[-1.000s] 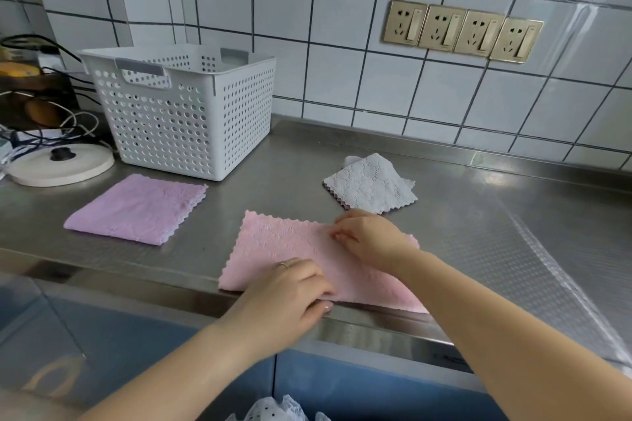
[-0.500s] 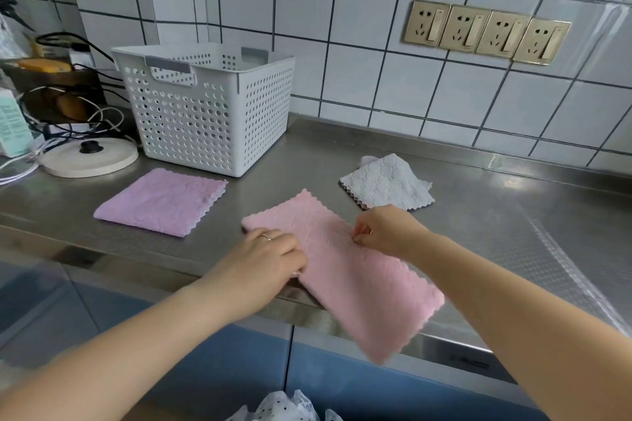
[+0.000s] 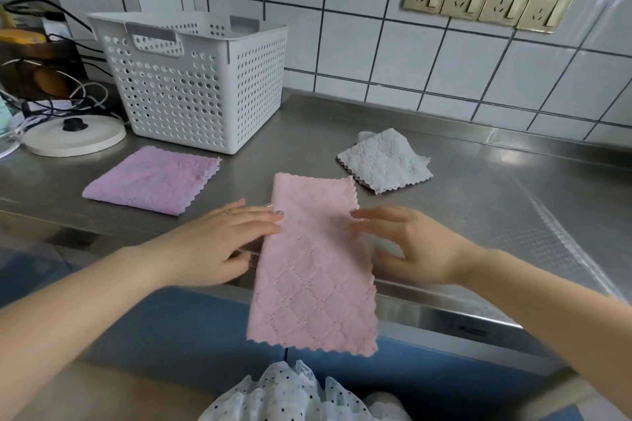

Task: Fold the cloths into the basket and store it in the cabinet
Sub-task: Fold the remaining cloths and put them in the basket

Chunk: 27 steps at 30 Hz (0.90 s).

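At far left I am watching the white basket [image 3: 201,79] sitting on the steel counter [image 3: 478,188], a folded purple cloth [image 3: 154,179] lying just near of it. My left hand [image 3: 219,243] is resting flat, fingers straight, touching the pink cloth [image 3: 314,260]; my right hand [image 3: 410,246] is hovering beside it, relaxed and gripping nothing. The cloth is draping over the counter's near edge: light, limp, best pinched at its corners. Half a second ago both hands were pinching it on a slant; it is now lying straight. A folded grey cloth [image 3: 384,161] is waiting far right.
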Available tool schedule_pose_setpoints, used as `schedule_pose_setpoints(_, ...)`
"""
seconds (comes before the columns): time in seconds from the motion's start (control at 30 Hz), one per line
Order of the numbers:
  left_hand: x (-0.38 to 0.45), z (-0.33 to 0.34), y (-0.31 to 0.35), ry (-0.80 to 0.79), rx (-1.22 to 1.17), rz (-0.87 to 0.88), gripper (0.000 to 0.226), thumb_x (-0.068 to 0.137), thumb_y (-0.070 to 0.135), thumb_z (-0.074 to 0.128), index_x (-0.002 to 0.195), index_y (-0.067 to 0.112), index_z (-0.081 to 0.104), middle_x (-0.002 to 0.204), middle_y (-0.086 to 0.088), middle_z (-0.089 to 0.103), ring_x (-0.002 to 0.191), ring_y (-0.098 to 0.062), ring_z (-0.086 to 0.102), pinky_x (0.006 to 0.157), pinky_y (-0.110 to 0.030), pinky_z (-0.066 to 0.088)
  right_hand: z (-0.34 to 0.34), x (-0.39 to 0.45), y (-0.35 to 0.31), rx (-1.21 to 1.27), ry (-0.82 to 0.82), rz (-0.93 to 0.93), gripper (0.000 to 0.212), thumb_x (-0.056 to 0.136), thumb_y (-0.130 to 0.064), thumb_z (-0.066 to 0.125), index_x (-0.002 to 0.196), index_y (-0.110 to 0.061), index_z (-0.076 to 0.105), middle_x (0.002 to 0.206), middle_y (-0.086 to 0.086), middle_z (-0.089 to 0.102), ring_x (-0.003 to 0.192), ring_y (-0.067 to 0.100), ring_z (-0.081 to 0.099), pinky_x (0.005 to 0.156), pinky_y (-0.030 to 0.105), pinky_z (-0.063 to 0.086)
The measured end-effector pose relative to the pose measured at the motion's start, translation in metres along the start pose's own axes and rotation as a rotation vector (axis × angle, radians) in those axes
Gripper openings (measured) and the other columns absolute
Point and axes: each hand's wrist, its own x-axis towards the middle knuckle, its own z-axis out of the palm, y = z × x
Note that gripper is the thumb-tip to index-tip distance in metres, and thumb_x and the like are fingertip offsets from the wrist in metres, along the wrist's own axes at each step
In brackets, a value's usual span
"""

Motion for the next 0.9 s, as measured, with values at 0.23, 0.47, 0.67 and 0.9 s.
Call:
schedule_pose_setpoints(0.23,-0.006,0.021,0.020,-0.020,0.220,0.136,0.077,0.067,0.020,0.037,0.143,0.025,0.030,0.150,0.002,0.033,0.140,-0.010,0.023,0.116,-0.033,0.006,0.036,-0.033,-0.011,-0.296,-0.067,-0.210,0.074,0.079,-0.041,0.052,0.147,-0.025,0.028,0.153,0.003,0.031,0.140,0.017,0.030,0.110,0.043,0.033)
schedule_pose_setpoints(0.47,-0.003,0.026,0.023,0.120,0.105,0.156,0.063,0.074,0.002,0.034,0.134,0.020,0.046,0.137,0.001,0.053,0.129,-0.009,0.045,0.116,-0.032,0.013,0.048,-0.030,-0.017,-0.144,0.144,-0.179,0.042,0.091,-0.029,0.048,0.133,-0.026,0.050,0.137,-0.004,0.054,0.127,0.009,0.048,0.107,0.038,0.035)
schedule_pose_setpoints(0.67,0.005,0.006,0.043,0.273,-0.570,-0.219,0.049,0.091,0.012,0.057,0.117,0.053,0.051,0.100,0.030,0.066,0.104,0.007,0.058,0.080,-0.006,0.042,0.028,-0.008,-0.032,0.474,0.343,0.341,0.021,0.093,-0.032,0.050,0.076,-0.024,0.058,0.064,-0.014,0.058,0.059,0.001,0.048,0.062,0.023,0.041)
schedule_pose_setpoints(0.9,0.058,0.003,0.027,0.417,-0.795,-0.563,0.078,0.093,0.027,0.055,0.149,0.034,0.000,0.078,-0.020,0.064,0.061,-0.012,0.050,0.056,-0.020,0.035,0.024,0.055,-0.012,0.834,0.425,0.737,0.032,0.094,-0.030,0.051,0.067,-0.015,0.045,0.056,-0.004,0.037,0.055,0.014,0.035,0.057,0.024,0.033)
